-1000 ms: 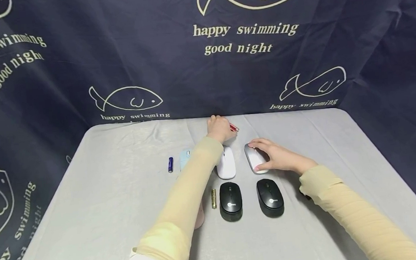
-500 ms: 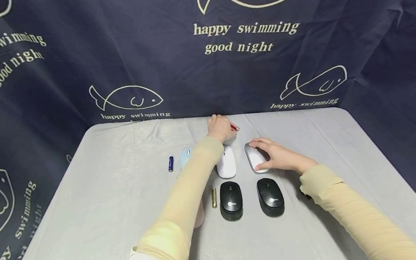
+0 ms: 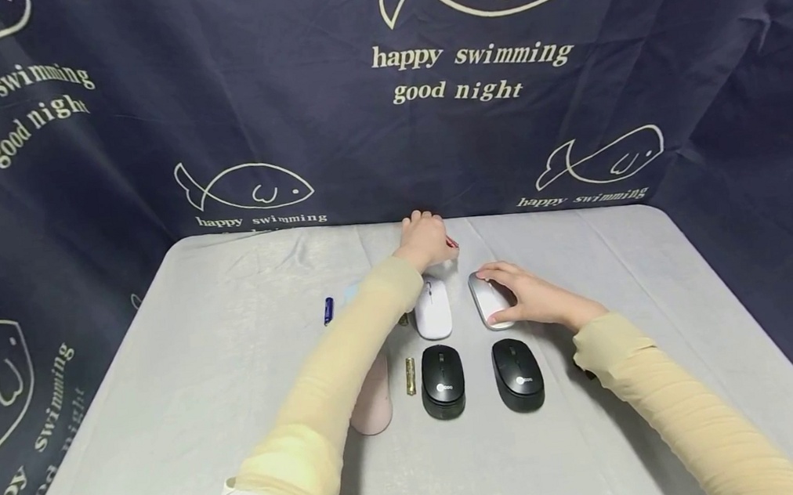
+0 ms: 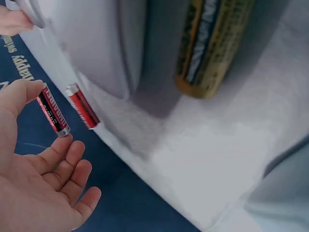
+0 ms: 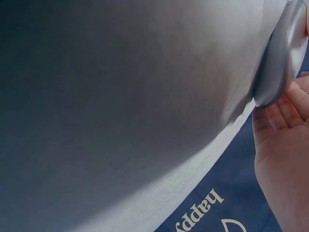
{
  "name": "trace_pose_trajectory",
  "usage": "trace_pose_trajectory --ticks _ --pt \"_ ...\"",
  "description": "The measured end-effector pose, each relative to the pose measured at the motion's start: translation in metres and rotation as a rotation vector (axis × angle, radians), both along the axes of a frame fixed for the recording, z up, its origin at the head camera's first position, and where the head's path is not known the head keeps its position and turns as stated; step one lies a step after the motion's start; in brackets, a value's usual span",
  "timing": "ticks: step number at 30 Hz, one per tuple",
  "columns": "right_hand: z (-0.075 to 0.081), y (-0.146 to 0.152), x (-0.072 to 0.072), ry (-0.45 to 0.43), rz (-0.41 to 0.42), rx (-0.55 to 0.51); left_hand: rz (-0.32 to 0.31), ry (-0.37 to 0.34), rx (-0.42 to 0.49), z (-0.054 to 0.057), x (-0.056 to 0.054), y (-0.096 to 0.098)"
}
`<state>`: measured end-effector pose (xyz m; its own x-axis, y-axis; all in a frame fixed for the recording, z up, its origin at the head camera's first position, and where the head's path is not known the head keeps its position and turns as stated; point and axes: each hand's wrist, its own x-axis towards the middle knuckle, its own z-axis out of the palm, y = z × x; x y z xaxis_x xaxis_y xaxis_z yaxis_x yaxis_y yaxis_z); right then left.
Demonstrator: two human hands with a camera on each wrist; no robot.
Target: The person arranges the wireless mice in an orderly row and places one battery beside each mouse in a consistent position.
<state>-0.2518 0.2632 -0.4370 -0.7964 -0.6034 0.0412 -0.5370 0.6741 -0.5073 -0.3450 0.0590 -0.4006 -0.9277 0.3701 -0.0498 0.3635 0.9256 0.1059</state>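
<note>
At the far side of the table my left hand point(image 3: 426, 241) pinches a red-and-black battery point(image 4: 53, 111) endwise between thumb and index fingertip; the other fingers are loosely bent. A second red battery point(image 4: 83, 106) lies on the cloth just beyond it in the left wrist view. My right hand point(image 3: 534, 298) grips a silver-edged white mouse point(image 3: 489, 301) by its sides, thumb at the near end and fingers at the far end. Between the hands lies a white mouse point(image 3: 433, 311), partly overlapped by the left sleeve.
Two black mice point(image 3: 443, 381) stand in front of the white ones. A gold battery point(image 3: 410, 376) lies left of them, near a pink mouse point(image 3: 372, 399) half covered by the left forearm. A blue battery point(image 3: 329, 310) lies farther left. A dark curtain point(image 3: 389, 162) borders the table's back.
My left hand has risen slightly and shifted right with the red battery. The left forearm has moved, showing more of the pink mouse. My right hand stays on its mouse.
</note>
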Motion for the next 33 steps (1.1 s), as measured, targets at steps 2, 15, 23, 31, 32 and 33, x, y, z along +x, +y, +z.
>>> trace_pose_trajectory --ticks 2,15,23,31,32,33 --pt "0.0 0.0 0.0 0.0 0.001 0.0 -0.022 0.004 -0.009 0.003 0.002 0.0" --pt "0.0 0.0 0.0 -0.007 -0.004 0.011 -0.158 0.016 -0.017 0.011 0.023 -0.006" --pt "0.002 0.0 0.0 -0.006 -0.01 0.018 -0.261 0.05 -0.017 0.01 0.04 -0.01" --pt "0.002 -0.001 0.0 -0.013 -0.006 0.019 -0.32 0.032 -0.064 0.008 0.055 -0.011" --pt "0.002 -0.001 0.0 -0.015 -0.006 0.019 -0.33 0.029 -0.064 0.007 0.057 -0.011" --pt "0.002 -0.001 0.0 -0.016 -0.005 0.019 -0.339 0.026 -0.065 0.006 0.059 -0.012"
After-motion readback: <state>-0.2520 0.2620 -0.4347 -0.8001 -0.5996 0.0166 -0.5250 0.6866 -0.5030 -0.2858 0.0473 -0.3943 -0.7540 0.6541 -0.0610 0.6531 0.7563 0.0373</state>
